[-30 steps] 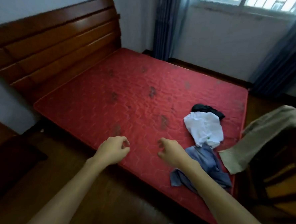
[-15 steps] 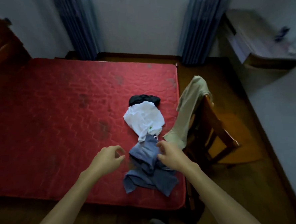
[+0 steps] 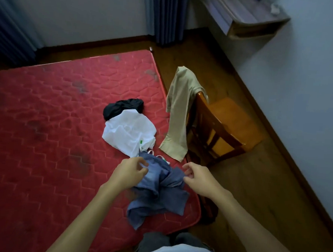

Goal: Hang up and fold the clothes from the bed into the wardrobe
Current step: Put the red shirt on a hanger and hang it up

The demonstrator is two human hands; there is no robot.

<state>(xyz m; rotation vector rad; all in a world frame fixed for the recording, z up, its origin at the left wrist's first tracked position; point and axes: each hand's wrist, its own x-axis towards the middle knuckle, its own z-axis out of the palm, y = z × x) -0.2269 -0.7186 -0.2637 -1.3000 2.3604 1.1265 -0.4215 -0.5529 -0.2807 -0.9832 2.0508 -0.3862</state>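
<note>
Blue crumpled garment [image 3: 157,193] lies near the chair [image 3: 226,125]. The left hand [image 3: 128,174] and right hand [image 3: 199,180] curl onto it; whether they grip, I cannot tell. The white shirt [image 3: 128,135] touching it could snag and drag along.

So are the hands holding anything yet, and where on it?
The blue garment: left hand pinches its upper-left edge, right hand pinches its right edge. It lies bunched on the mattress.

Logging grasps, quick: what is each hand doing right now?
Left hand: fingers pinch the crumpled blue fabric garment.
Right hand: fingers pinch the same garment's edge.
</note>
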